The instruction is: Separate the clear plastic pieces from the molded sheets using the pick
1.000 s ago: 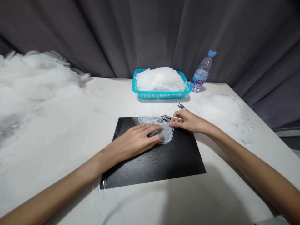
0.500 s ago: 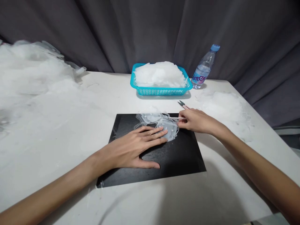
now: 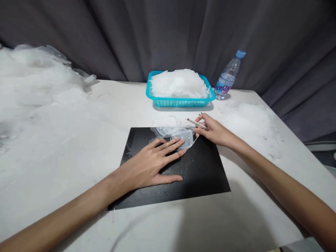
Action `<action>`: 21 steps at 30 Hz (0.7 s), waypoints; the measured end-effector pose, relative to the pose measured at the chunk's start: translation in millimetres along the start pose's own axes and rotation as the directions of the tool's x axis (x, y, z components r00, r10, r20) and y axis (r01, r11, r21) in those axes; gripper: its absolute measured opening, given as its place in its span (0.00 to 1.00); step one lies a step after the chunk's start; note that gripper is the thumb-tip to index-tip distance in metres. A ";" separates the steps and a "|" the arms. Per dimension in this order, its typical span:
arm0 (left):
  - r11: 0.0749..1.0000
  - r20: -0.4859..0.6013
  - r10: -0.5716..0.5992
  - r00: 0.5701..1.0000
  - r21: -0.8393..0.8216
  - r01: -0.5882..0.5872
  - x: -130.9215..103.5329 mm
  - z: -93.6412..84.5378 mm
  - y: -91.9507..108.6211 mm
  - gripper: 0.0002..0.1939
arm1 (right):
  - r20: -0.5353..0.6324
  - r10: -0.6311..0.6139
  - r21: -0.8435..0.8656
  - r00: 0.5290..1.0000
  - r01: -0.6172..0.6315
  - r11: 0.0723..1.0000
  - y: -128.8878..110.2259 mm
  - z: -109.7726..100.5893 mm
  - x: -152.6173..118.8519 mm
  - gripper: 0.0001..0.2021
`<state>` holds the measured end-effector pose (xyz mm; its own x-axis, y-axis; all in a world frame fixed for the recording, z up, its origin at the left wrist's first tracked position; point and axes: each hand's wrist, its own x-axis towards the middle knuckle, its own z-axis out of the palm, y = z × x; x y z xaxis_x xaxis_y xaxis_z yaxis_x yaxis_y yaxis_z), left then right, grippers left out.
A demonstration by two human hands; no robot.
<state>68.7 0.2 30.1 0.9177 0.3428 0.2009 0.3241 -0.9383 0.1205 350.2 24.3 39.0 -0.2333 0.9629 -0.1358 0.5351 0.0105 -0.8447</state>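
Note:
A black mat point(image 3: 194, 176) lies on the white table. Near its far edge sits a small heap of clear plastic pieces point(image 3: 185, 134). My left hand point(image 3: 152, 162) rests flat on the mat, fingers spread, fingertips pressing the near edge of that heap. My right hand point(image 3: 212, 131) is at the heap's right side and grips a thin white stick-like tool point(image 3: 195, 123) that points left over the pieces. The small scissors behind my right hand are mostly hidden.
A turquoise basket point(image 3: 180, 102) heaped with white plastic pieces stands at the back centre. A water bottle point(image 3: 228, 77) is to its right. Loose piles of clear plastic lie at the left point(image 3: 31, 87) and right point(image 3: 249, 120). Grey curtain behind.
My left hand has slid back and spread flat, only its fingertips now on the plastic pieces. My right hand with the tool shifted slightly up and left, covering the scissors.

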 end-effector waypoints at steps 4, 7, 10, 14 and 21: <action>0.999 -0.019 -0.031 0.999 -0.023 0.031 -1.4 -1.1 -0.2 0.36 | -0.164 -0.151 -0.354 0.975 0.085 0.931 -9.7 1.0 -8.3 0.10; 0.996 -0.020 -0.035 0.999 -0.081 0.034 -2.7 -1.3 -2.6 0.36 | -0.277 -0.380 -0.450 0.883 0.230 0.863 -26.3 1.5 -18.6 0.13; 0.986 -0.036 -0.040 0.999 -0.161 0.034 -3.4 -1.8 -5.5 0.37 | -0.240 -0.472 -0.347 0.848 0.379 0.858 -38.4 2.0 -29.9 0.23; 0.959 0.001 -0.085 0.996 -0.271 0.082 -2.8 -4.2 -8.5 0.35 | 0.009 -0.333 -0.071 0.943 0.333 0.940 -35.0 2.3 -37.9 0.33; 0.945 0.062 -0.124 0.990 -0.297 0.137 -0.6 -7.6 -10.5 0.36 | 0.172 -0.339 -0.010 0.925 0.345 0.938 -17.8 3.3 -33.2 0.09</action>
<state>63.0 10.2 36.1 0.8827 0.4533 0.1239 0.3638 -0.8261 0.4304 345.7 -8.7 56.9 -0.5365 0.8409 0.0714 0.4301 0.3452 -0.8342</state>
